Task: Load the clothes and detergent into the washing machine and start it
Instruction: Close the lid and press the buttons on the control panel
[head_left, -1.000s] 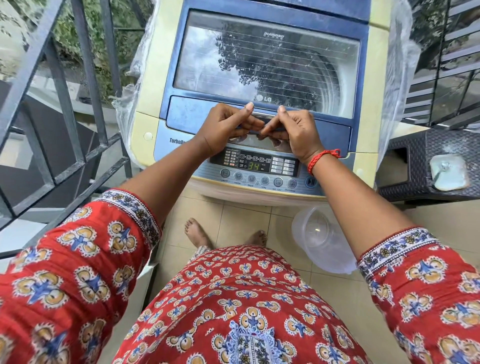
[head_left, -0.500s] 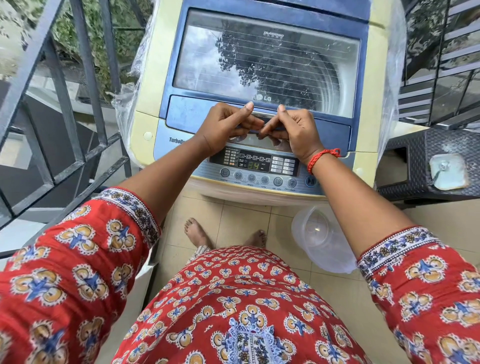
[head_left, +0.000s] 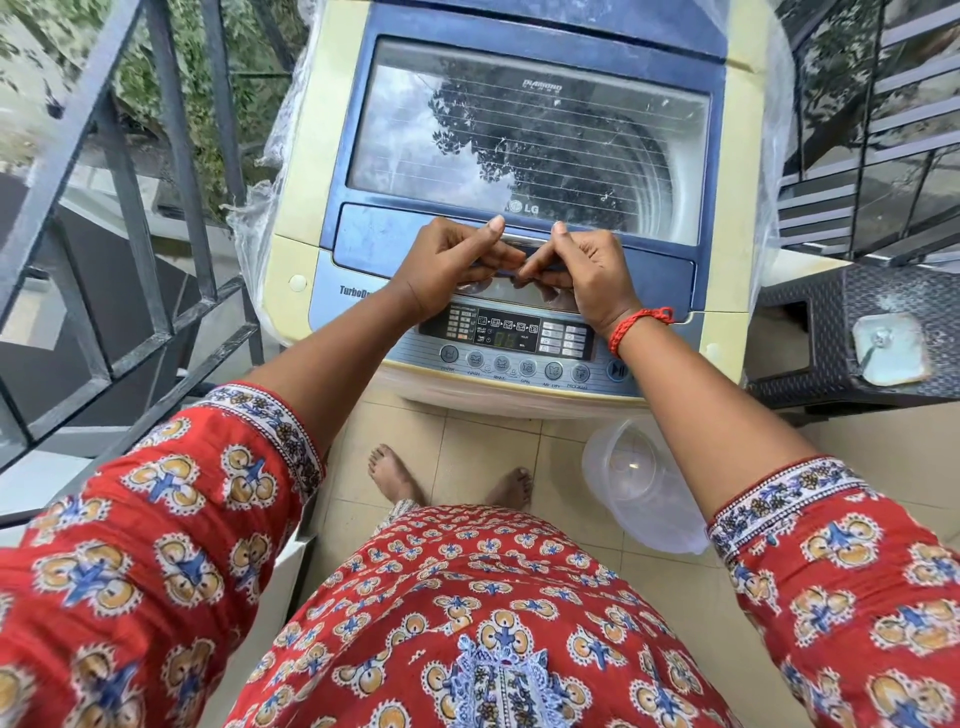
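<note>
Below the right hand (head_left: 587, 280), a clear plastic container (head_left: 641, 486) is seen lying on the tiled floor (head_left: 483, 441). Just nearer than both hands, the control panel (head_left: 511, 338) is lit. The lid handle (head_left: 524, 240) of the washing machine (head_left: 524, 156) is gripped by the left hand (head_left: 449, 267) and the right hand, fingers curled under, thumbs on top. Beyond them, the glass lid (head_left: 530, 135) is closed.

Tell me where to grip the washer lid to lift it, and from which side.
Grip the lid at the handle recess on its front edge, coming from the front. The recess is the only fingerhold; the rest is flat glass. Both the left hand and right hand curl there.
</note>
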